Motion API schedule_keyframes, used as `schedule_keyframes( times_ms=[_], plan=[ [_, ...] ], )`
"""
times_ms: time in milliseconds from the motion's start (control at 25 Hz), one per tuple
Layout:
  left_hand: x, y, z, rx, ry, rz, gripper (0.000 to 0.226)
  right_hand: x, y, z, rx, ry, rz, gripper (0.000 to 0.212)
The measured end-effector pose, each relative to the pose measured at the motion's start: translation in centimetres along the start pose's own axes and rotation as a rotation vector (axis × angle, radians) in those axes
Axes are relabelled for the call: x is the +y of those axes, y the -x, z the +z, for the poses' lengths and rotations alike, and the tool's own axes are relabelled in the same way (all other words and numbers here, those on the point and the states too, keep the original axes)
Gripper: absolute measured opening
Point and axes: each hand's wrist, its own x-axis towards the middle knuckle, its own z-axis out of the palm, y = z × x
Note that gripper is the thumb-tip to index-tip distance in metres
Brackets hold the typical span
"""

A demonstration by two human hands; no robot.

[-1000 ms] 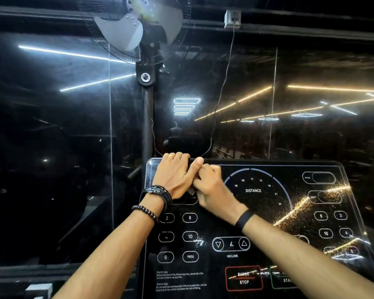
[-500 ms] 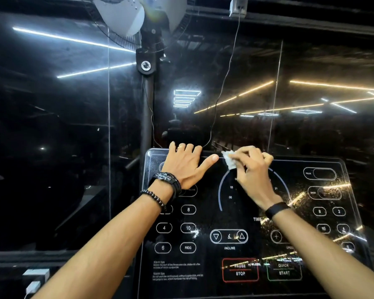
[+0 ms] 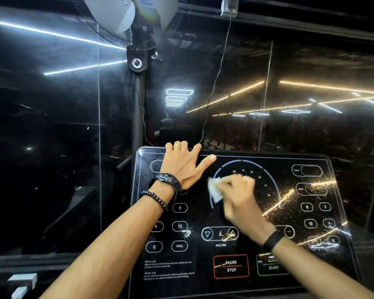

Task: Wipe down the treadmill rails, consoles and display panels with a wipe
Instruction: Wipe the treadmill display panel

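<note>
**Wipe on the treadmill panel**

Nearest, two bare forearms reach up onto the black display panel (image 3: 242, 283), past its PAUSE/STOP and QUICK START buttons. The right hand (image 3: 239, 198), blurred, has its fingers curled around a white wipe (image 3: 214, 189), which it presses against the panel at the left side of the numbered arc. The left hand (image 3: 185, 164) lies flat beside it with fingers straight, their tips over the panel's top edge, thumb spread toward the arc. Behind the panel hangs a dark glossy wall, with a fan (image 3: 125, 14) mounted above.
</note>
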Motion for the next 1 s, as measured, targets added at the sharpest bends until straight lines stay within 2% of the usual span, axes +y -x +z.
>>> schedule_keyframes(
  times_ms=[80, 120, 160, 240, 280, 320, 360, 440, 480, 520, 600, 640, 680, 720, 800, 840, 880, 960, 1000],
  plan=[
    [0.2, 0.0, -0.1, -0.009, 0.010, -0.011, 0.094, -0.4, 2.8, -0.3, -0.132, 0.045, -0.384, 0.037],
    [0.3, 0.1, -0.1, -0.013, 0.020, -0.026, 0.095, 0.8, 2.5, -1.0, -0.150, 0.047, -0.441, 0.037],
    [0.5, 0.0, -0.1, -0.012, 0.031, -0.043, 0.095, 2.6, 1.7, -1.5, -0.123, 0.068, -0.367, 0.038],
    [0.9, -0.2, -0.3, -0.016, 0.049, -0.067, 0.093, 4.2, -0.3, -2.4, 0.024, 0.010, 0.059, 0.040],
    [1.1, -0.3, -0.4, -0.018, 0.065, -0.064, 0.088, 3.8, -0.4, -2.5, 0.058, -0.015, 0.202, 0.041],
    [1.2, -0.5, -0.3, -0.011, 0.086, -0.047, 0.082, 2.7, 0.3, -2.0, 0.044, 0.008, 0.193, 0.040],
    [1.3, -0.6, -0.1, 0.010, 0.104, -0.025, 0.076, 1.4, 1.9, -1.1, -0.029, 0.032, 0.056, 0.040],
    [1.3, -0.6, 0.3, 0.060, 0.109, -0.003, 0.068, 1.0, 4.3, -1.4, -0.175, 0.067, -0.349, 0.038],
    [1.3, -0.6, 0.4, 0.072, 0.109, 0.001, 0.065, 2.2, 3.8, -2.0, -0.186, 0.070, -0.407, 0.039],
    [1.4, -0.5, 0.6, 0.079, 0.105, 0.004, 0.063, 4.0, 2.8, -2.4, -0.153, 0.087, -0.329, 0.040],
    [1.4, -0.5, 0.8, 0.084, 0.079, 0.015, 0.063, 5.6, 0.1, -3.2, 0.015, 0.033, 0.113, 0.041],
    [1.4, -0.4, 0.9, 0.082, 0.061, 0.018, 0.065, 5.1, -0.2, -3.0, 0.067, 0.021, 0.255, 0.040],
    [1.4, -0.4, 1.0, 0.085, 0.047, 0.019, 0.067, 4.1, 0.2, -2.3, 0.063, 0.037, 0.255, 0.040],
    [1.4, -0.4, 1.2, 0.093, 0.037, 0.017, 0.068, 2.8, 1.5, -1.5, 0.001, 0.053, 0.126, 0.041],
    [1.5, -0.4, 1.5, 0.100, 0.018, 0.010, 0.072, 2.2, 3.5, -1.6, -0.116, 0.065, -0.283, 0.042],
    [1.5, -0.3, 1.5, 0.101, 0.020, 0.007, 0.072, 3.1, 3.0, -2.1, -0.125, 0.070, -0.340, 0.042],
    [1.5, -0.3, 1.5, 0.106, 0.023, 0.004, 0.070, 4.5, 2.1, -2.2, -0.081, 0.080, -0.257, 0.043],
    [1.5, -0.3, 1.4, 0.110, 0.032, -0.002, 0.066, 4.8, 0.2, -2.3, 0.061, 0.009, 0.134, 0.041],
    [1.5, -0.4, 1.4, 0.106, 0.037, -0.003, 0.065, 4.3, 0.0, -1.8, 0.093, 0.007, 0.211, 0.040]
  ],
)
